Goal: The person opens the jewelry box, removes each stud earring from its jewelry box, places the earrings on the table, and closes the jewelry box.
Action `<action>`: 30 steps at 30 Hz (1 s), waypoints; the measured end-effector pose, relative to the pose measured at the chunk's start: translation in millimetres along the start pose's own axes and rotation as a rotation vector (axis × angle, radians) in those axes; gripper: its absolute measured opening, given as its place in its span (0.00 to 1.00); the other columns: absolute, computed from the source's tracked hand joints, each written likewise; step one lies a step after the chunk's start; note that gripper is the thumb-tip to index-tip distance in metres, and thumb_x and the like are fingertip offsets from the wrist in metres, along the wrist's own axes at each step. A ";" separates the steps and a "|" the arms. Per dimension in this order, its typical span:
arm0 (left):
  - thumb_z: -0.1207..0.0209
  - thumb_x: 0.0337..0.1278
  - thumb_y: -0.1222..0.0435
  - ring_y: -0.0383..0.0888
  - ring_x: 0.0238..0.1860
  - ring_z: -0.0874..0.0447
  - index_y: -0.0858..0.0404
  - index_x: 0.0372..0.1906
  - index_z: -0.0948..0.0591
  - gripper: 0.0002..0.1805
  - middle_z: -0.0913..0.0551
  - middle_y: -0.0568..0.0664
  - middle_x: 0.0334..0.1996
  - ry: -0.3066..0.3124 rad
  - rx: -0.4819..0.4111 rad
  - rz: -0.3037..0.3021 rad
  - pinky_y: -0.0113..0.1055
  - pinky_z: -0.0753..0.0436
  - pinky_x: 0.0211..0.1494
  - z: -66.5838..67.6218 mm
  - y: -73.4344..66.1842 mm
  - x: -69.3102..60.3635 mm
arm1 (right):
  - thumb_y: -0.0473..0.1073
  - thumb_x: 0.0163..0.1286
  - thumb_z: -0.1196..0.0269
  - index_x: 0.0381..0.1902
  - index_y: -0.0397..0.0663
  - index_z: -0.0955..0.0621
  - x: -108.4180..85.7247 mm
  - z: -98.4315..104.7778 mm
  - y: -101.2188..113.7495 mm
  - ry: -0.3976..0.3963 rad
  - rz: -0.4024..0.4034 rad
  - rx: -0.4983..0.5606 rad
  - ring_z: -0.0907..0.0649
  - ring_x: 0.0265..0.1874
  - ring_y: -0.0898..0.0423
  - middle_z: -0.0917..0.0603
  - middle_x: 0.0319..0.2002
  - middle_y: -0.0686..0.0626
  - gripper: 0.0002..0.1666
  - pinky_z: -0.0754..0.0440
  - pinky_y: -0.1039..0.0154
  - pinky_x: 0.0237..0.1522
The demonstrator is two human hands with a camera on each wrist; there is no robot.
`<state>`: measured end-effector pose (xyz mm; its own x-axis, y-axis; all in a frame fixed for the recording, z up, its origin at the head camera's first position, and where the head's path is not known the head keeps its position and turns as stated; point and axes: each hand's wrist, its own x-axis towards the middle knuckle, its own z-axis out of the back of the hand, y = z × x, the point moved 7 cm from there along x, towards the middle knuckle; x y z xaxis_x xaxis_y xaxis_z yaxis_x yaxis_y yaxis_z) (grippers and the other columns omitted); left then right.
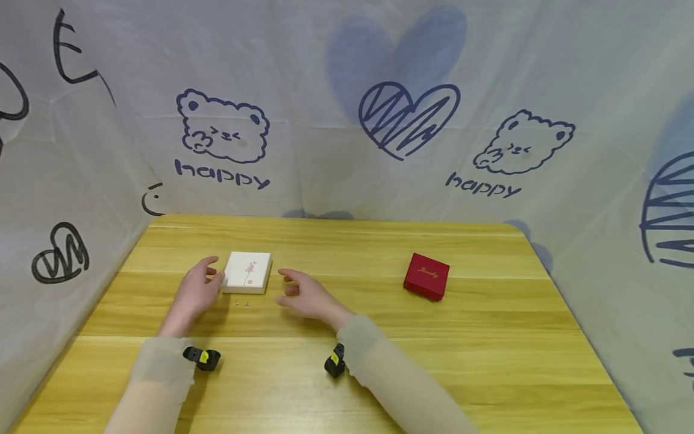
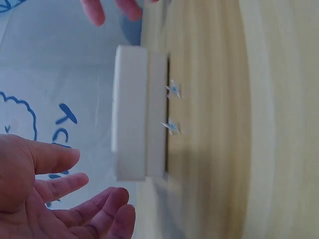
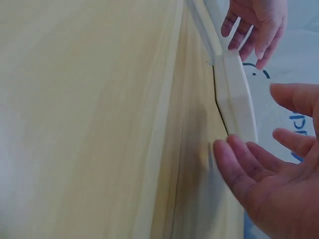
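Note:
A white square box (image 1: 248, 268) with a pink flower print lies closed on the table's left half. My left hand (image 1: 199, 288) is just left of it, fingers loosely bent and holding nothing. On the other side, my right hand (image 1: 310, 296) is held a little apart from the box, its fingers also loose and empty. Two tiny shiny star-like pieces, perhaps earrings, stand by the box's near side; the left wrist view shows one piece (image 2: 173, 90) and the other piece (image 2: 171, 126) with bluish glints. Seen edge-on there, the box has a lid over a slightly narrower base.
A red box (image 1: 427, 276) with gold lettering sits farther right on the wooden table (image 1: 488, 343). White cloth (image 1: 314, 181) with drawn bears and hearts hangs behind and at both sides. Each wrist carries a small black camera.

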<state>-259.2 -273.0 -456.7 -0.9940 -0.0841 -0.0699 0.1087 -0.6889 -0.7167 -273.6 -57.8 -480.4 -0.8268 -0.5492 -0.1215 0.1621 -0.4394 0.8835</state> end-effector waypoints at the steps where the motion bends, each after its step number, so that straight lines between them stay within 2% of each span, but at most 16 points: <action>1: 0.53 0.74 0.65 0.69 0.54 0.28 0.76 0.71 0.42 0.29 0.31 0.76 0.57 -0.008 0.005 -0.009 0.58 0.26 0.52 0.3 -3.2 -0.5 | 0.40 0.68 0.35 0.73 0.48 0.35 -2.9 3.0 -1.6 0.006 0.007 -0.013 0.22 0.56 0.52 0.28 0.65 0.42 0.38 0.25 0.61 0.57; 6: 0.46 0.70 0.64 0.66 0.50 0.26 0.77 0.70 0.39 0.31 0.30 0.76 0.56 -0.043 0.035 -0.056 0.55 0.24 0.48 -1.3 -20.6 -4.7 | 0.43 0.68 0.34 0.74 0.48 0.36 -20.2 20.1 -11.7 0.024 0.010 -0.074 0.21 0.52 0.53 0.27 0.64 0.42 0.40 0.24 0.60 0.53; 11: 0.40 0.64 0.62 0.65 0.50 0.27 0.76 0.69 0.37 0.35 0.30 0.74 0.56 -0.077 0.067 -0.099 0.56 0.26 0.49 -6.6 -40.1 -9.1 | 0.45 0.69 0.35 0.75 0.47 0.40 -39.2 41.2 -17.2 0.019 0.037 -0.092 0.22 0.54 0.49 0.30 0.66 0.40 0.42 0.24 0.54 0.54; 14: 0.38 0.62 0.60 0.63 0.50 0.27 0.74 0.69 0.36 0.36 0.29 0.72 0.56 -0.074 0.073 -0.123 0.55 0.25 0.48 -13.5 -52.4 -11.6 | 0.45 0.70 0.36 0.76 0.46 0.41 -51.1 54.3 -19.3 0.010 0.051 -0.084 0.23 0.56 0.46 0.32 0.66 0.39 0.42 0.24 0.52 0.54; 23: 0.35 0.59 0.62 0.61 0.48 0.25 0.72 0.68 0.34 0.36 0.28 0.69 0.54 -0.013 0.025 -0.215 0.53 0.23 0.47 -44.9 -82.7 -17.5 | 0.44 0.69 0.35 0.76 0.48 0.41 -81.3 92.2 -30.5 -0.094 0.041 -0.073 0.24 0.58 0.45 0.34 0.68 0.39 0.43 0.25 0.48 0.56; 30: 0.34 0.58 0.61 0.60 0.50 0.25 0.68 0.70 0.35 0.37 0.28 0.67 0.56 0.054 -0.020 -0.239 0.52 0.23 0.49 -71.4 -100.6 -19.0 | 0.42 0.68 0.34 0.75 0.49 0.40 -103.4 124.8 -39.2 -0.207 0.054 -0.101 0.23 0.56 0.44 0.33 0.67 0.39 0.43 0.23 0.48 0.53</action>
<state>-252.1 -150.6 -432.9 -0.9906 0.1192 0.0666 -0.1298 -0.6701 -0.7308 -261.7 104.9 -446.0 -0.9065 -0.4213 0.0289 0.2533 -0.4877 0.8355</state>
